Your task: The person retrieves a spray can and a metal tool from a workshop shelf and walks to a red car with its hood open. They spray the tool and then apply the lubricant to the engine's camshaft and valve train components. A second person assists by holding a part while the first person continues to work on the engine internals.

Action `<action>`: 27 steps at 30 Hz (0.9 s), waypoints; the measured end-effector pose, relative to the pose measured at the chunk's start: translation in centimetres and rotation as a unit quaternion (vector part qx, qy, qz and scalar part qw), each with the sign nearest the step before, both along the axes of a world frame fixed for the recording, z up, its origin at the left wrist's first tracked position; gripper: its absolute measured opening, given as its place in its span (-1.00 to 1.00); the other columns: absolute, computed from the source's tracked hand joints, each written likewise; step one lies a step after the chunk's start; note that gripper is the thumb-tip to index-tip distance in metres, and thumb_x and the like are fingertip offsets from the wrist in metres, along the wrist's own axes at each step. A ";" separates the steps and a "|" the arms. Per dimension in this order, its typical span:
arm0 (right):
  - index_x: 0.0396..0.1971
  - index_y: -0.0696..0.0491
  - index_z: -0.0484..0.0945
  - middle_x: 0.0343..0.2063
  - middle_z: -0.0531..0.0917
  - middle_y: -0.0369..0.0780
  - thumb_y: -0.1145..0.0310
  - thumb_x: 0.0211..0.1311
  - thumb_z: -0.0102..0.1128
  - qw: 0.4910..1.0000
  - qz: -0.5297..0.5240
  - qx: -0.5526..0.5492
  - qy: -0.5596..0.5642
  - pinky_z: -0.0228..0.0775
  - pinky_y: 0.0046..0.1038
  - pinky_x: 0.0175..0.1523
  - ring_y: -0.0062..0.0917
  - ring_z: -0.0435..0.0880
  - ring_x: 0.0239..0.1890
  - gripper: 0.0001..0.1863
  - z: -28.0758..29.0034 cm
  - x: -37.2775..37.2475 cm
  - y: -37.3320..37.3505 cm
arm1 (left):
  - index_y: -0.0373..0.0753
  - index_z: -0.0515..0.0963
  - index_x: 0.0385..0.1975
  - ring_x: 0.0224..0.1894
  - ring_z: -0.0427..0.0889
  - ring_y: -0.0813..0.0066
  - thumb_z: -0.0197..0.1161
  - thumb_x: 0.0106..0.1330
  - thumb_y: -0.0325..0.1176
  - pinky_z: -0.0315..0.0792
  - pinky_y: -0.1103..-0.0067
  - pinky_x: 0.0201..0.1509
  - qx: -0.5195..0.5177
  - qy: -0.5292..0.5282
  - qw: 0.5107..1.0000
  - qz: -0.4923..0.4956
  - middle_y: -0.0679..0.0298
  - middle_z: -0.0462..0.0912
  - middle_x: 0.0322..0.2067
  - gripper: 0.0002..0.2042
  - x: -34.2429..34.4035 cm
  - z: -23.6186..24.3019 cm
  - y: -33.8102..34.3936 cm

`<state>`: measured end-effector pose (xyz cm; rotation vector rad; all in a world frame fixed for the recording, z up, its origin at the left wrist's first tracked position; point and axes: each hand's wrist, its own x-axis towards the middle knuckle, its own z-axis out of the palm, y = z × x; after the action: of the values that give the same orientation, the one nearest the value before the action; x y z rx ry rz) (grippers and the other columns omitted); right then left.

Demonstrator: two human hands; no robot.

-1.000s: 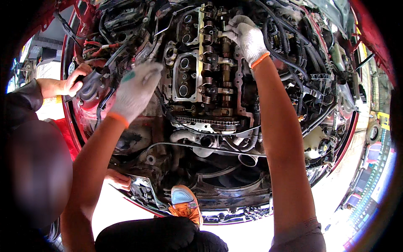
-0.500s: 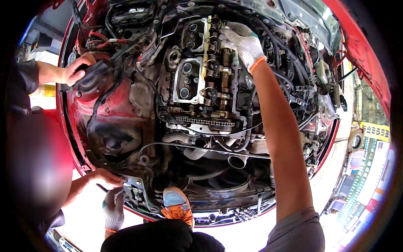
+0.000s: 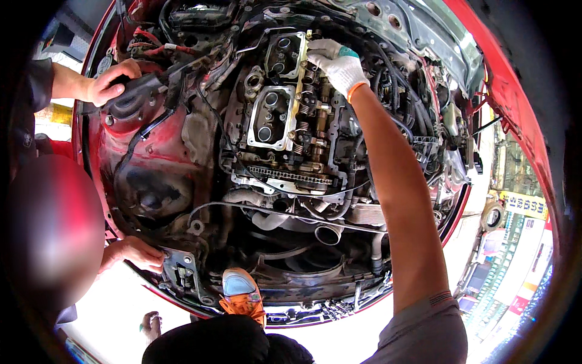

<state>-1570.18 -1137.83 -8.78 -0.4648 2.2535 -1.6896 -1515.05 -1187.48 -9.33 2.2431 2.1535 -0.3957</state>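
My right hand (image 3: 337, 65), in a white knit glove with a green patch and orange cuff, reaches to the far end of the opened engine (image 3: 280, 145). Its fingers are bent together over the far end of the camshaft (image 3: 320, 130); what lies between them is hidden. Low at the left, my left hand (image 3: 151, 326) shows only partly beside my dark-trousered knee, gloved, away from the engine. How its fingers are set cannot be made out. The timing chain (image 3: 288, 175) crosses the engine's near end, and two pale-framed openings (image 3: 271, 116) line its left side.
At the left a co-worker rests one hand (image 3: 115, 82) on the fender and another (image 3: 140, 253) on a metal bracket (image 3: 182, 270) at the front. My orange shoe (image 3: 242, 297) stands on the front edge. The raised red hood (image 3: 515, 103) is at the right. A thin cable (image 3: 285, 213) crosses the bay.
My right hand has shifted slightly left along the engine's far end. My left hand has dropped away from the front bracket toward my knee. The whole view has shifted a little.
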 end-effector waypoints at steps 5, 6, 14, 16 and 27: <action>0.02 0.09 0.67 -0.06 0.79 -0.23 0.46 0.37 0.31 0.995 -0.004 0.088 0.050 0.54 -0.50 0.09 -0.53 0.74 -0.02 -0.74 0.5 0.6 -0.5 | -0.18 0.42 -0.33 -0.14 0.46 0.43 0.15 0.34 -0.40 0.42 0.51 0.06 0.044 0.014 0.979 -0.200 0.29 0.40 -0.21 -0.94 -7.3 -2.8 -0.5; 0.02 0.08 0.68 -0.05 0.79 -0.22 0.44 0.37 0.32 0.993 -0.002 0.102 0.064 0.54 -0.49 0.10 -0.52 0.74 -0.01 -0.74 0.1 0.3 0.2 | -0.16 0.41 -0.34 -0.14 0.45 0.44 0.15 0.34 -0.40 0.41 0.51 0.06 0.045 0.017 0.973 -0.227 0.30 0.38 -0.21 -0.94 -8.5 -3.2 -0.5; 0.04 -0.06 0.69 0.01 0.76 -0.21 0.25 0.36 0.31 0.916 0.084 0.289 0.267 0.54 -0.36 0.14 -0.26 0.71 0.05 -0.70 2.2 0.5 -0.3 | -0.13 0.38 -0.37 -0.14 0.41 0.44 0.15 0.29 -0.40 0.40 0.49 0.07 0.024 0.059 0.949 -0.308 0.34 0.31 -0.22 -0.92 -8.8 -4.4 -0.5; 0.00 -0.06 0.68 -0.05 0.75 -0.19 0.25 0.34 0.31 0.924 0.092 0.275 0.251 0.53 -0.32 0.14 -0.22 0.70 0.04 -0.73 2.0 0.1 -0.3 | -0.15 0.39 -0.35 -0.13 0.42 0.43 0.14 0.30 -0.42 0.42 0.47 0.08 0.010 0.047 0.949 -0.312 0.33 0.32 -0.21 -0.94 -8.7 -4.4 -0.7; -0.10 0.00 0.67 -0.10 0.73 -0.17 0.32 0.32 0.32 0.826 0.206 0.404 0.336 0.53 -0.29 0.09 -0.18 0.68 -0.01 -0.80 4.4 -0.8 -1.5 | -0.16 0.49 -0.27 0.02 0.56 0.34 0.19 0.25 -0.37 0.56 0.46 0.25 0.116 -0.128 0.980 -0.101 0.28 0.49 -0.16 -0.90 -6.4 -5.5 -2.0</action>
<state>-1570.95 -1139.31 -4.40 -1.3252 2.7451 -0.2590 -1521.44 -1189.48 -14.85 2.4794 1.9382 0.1499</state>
